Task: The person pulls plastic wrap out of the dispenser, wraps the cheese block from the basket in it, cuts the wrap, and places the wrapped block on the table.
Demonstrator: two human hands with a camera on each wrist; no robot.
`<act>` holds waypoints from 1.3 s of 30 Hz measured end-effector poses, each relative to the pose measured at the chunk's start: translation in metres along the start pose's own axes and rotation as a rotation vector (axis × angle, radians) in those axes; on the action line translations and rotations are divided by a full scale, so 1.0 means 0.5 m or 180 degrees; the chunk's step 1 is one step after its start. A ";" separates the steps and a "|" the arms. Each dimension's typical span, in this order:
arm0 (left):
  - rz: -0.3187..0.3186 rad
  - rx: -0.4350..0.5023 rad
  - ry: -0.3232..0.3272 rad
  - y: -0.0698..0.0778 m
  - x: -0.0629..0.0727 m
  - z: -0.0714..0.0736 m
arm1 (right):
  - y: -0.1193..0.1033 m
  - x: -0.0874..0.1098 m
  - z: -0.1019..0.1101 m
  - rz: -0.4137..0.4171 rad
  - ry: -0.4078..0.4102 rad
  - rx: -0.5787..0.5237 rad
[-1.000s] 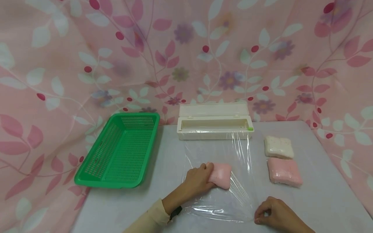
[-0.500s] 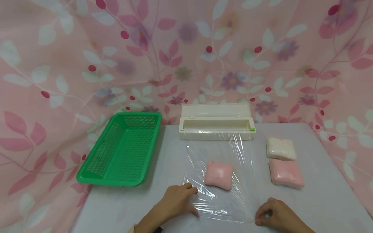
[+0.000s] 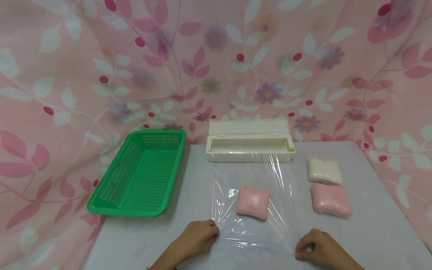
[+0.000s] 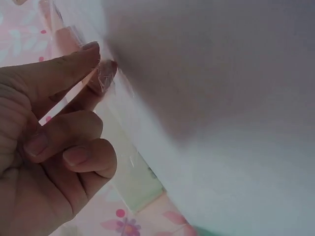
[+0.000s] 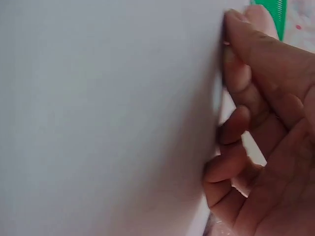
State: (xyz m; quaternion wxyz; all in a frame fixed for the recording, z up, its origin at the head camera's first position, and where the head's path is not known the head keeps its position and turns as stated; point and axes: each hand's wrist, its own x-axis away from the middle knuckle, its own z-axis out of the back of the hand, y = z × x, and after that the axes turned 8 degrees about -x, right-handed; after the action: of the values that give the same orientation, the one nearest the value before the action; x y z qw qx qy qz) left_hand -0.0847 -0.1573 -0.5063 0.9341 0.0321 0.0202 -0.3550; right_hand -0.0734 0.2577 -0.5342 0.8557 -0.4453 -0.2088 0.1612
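A sheet of clear plastic wrap (image 3: 233, 228) runs from the white dispenser box (image 3: 249, 156) toward the front of the table. On it lies a pink, pillow-shaped block (image 3: 253, 203), perhaps a sponge or soap; its kind is unclear. My left hand (image 3: 199, 237) pinches the wrap's near left corner between thumb and index finger, and the left wrist view shows film between those fingertips (image 4: 91, 46). At the near right corner, my right hand (image 3: 318, 247) pinches the wrap, its other fingers curled. In the right wrist view the film between the fingers can hardly be made out.
A green plastic basket (image 3: 136, 212) stands at the left. To the right lie a white wrapped block (image 3: 324, 171) and a pink wrapped block (image 3: 331, 200), side by side. The dispenser's lid (image 3: 249, 127) is raised, near the floral curtain (image 3: 216, 67) behind the table.
My left hand has let go of the pink block, moved toward the front left, and taken hold of the wrap's near left corner. My right hand stays at its corner.
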 end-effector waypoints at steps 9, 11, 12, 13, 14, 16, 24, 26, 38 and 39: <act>0.0341 0.0755 -0.0022 -0.024 0.008 0.042 | -0.016 -0.003 0.031 0.1061 0.0280 -0.0098; 0.0403 0.0849 0.0016 -0.030 0.003 0.052 | -0.030 -0.005 0.048 0.0974 0.0321 -0.0166; 0.0428 0.0871 0.0054 -0.033 -0.001 0.058 | -0.038 -0.007 0.057 0.0906 0.0323 -0.0204; 0.0449 0.0889 0.0096 -0.035 -0.006 0.063 | -0.046 -0.009 0.066 0.0863 0.0359 -0.0201; 0.0470 0.0886 0.0146 -0.037 -0.011 0.069 | -0.055 -0.012 0.075 0.0811 0.0393 -0.0200; 0.0510 0.0857 0.0251 -0.043 -0.022 0.082 | -0.074 -0.023 0.091 0.0672 0.0490 -0.0176; 0.0593 0.0627 0.0679 -0.077 -0.091 0.108 | -0.111 -0.096 0.135 0.0285 0.1038 -0.0118; 0.0627 0.0605 0.0712 -0.086 -0.109 0.107 | -0.113 -0.116 0.143 0.0168 0.1124 -0.0089; 0.0803 0.0516 0.0400 -0.151 -0.195 0.020 | -0.062 -0.214 0.139 -0.0242 0.1215 0.0004; 0.0799 0.0497 0.0333 -0.155 -0.200 0.010 | -0.056 -0.218 0.134 -0.0288 0.1196 0.0043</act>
State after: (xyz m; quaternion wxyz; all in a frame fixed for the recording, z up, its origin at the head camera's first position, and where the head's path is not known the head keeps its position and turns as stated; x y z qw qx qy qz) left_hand -0.2110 -0.1493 -0.4990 0.9635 0.1252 0.0370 -0.2339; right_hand -0.1985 0.2384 -0.4996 0.8889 -0.4520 -0.0641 0.0380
